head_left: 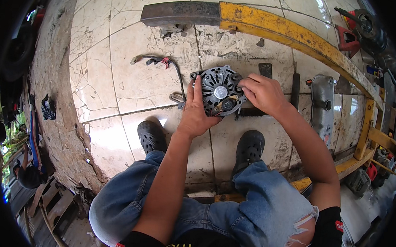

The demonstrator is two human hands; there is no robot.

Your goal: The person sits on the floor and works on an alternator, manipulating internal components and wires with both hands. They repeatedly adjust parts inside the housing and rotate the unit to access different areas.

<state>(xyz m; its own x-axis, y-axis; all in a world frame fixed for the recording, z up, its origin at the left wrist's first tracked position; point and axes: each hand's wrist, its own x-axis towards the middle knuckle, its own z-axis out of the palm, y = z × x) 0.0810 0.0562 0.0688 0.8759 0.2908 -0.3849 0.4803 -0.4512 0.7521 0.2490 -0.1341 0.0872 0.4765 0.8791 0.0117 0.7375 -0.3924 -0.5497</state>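
A round silver alternator housing (pixel 222 80) with a central boss and radiating slots sits on the tiles between my feet. My left hand (pixel 194 109) grips its left side, fingers up along the rim and thumb at the bottom. My right hand (pixel 261 93) has curled fingers pressed to the right rim by a bolt lug; what they hold is hidden. Left of the housing lie a dark cable with a red clip (pixel 164 61) and a metal tool (pixel 178 99). A dark flat plate (pixel 265 70) is just behind it, and a long dark bar (pixel 295 90) lies to the right.
A yellow-and-grey steel beam (pixel 277 31) arches across the back. A silver engine cover (pixel 320 106), yellow frame (pixel 363 130) and assorted parts (pixel 361 29) stand right. Broken concrete edging (pixel 54 64) runs along the left. Another person (pixel 28 173) is at the far left.
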